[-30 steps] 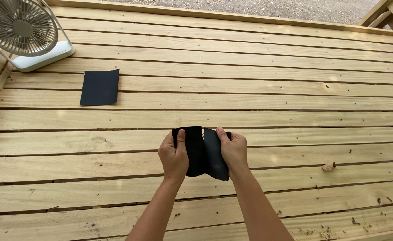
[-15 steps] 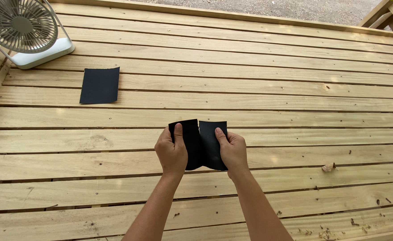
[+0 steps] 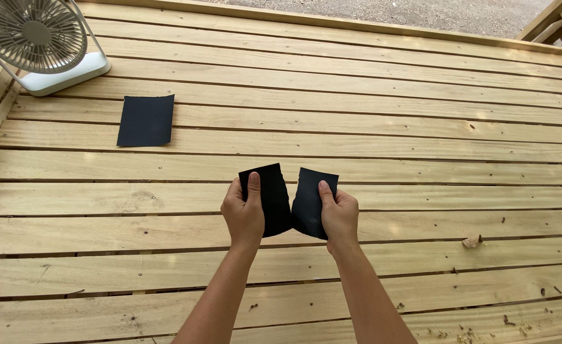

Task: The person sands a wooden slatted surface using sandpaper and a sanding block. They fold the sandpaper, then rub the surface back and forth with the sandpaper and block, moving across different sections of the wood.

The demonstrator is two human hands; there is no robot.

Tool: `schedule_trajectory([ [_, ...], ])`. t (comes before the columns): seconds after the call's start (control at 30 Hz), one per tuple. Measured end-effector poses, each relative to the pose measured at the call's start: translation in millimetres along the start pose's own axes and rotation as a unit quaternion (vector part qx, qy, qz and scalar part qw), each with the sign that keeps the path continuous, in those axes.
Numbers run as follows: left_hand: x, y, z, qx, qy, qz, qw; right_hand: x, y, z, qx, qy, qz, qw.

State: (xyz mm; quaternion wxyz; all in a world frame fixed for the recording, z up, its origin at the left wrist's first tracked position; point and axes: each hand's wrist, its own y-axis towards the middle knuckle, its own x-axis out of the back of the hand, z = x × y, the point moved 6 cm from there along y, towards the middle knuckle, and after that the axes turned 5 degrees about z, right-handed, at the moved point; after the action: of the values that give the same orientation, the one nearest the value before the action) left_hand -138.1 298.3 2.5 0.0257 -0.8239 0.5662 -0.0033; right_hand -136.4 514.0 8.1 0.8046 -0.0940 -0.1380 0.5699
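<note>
- Between the two hands, held above the pale wooden deck [image 3: 421,146], sits a dark sheet of sandpaper torn most of the way down into two halves.
- Left half of the sandpaper [image 3: 269,199] is pinched by the left hand [image 3: 242,216], thumb pressed flat on its face and fingers curled behind; that grip is clenched on the paper.
- Right half of the sandpaper [image 3: 311,202] is pinched the same way by the right hand [image 3: 339,215], thumb on the front, its grip closed firmly on the paper.
- At the top the two halves stand apart with a ragged gap between them; near the bottom they meet, and whether they are fully separated there I cannot tell.
- One risk, as I judge it: the tear could wander off line and leave uneven pieces, since the torn edges already look jagged.
- Another: a half could slip from a thumb pinch and drop onto the boards, perhaps catching in a gap between planks.
- Farther off to the left lies a second dark sandpaper sheet [image 3: 145,120], flat on the deck.
- Beyond it, in the far left corner, stands a small white fan [image 3: 38,41], tilted back, well apart from the hands.
</note>
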Motion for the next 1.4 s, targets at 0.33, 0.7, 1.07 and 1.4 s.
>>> schedule_trajectory([
  [0.33, -3.9, -7.5, 5.4, -0.036, 0.103, 0.028, 0.994, -9.5, 2.8, -9.9, 0.029, -0.074, 0.045, 0.996],
  [0.7, 55.3, 21.4, -1.2, 0.097, 0.087, -0.081, 0.988, 87.1, 19.9, -4.6, 0.064, -0.016, -0.126, 0.99],
  [1.07, -138.7, -97.1, 57.1, -0.044, 0.221, 0.339, 0.913, 115.1, 19.6, 17.0, 0.176, 0.02, -0.162, 0.971],
  [1.4, -186.7, -28.7, 56.4, -0.304, 0.338, 0.26, 0.852, 136.0, 33.1, 8.6, 0.153, -0.008, -0.142, 0.978],
])
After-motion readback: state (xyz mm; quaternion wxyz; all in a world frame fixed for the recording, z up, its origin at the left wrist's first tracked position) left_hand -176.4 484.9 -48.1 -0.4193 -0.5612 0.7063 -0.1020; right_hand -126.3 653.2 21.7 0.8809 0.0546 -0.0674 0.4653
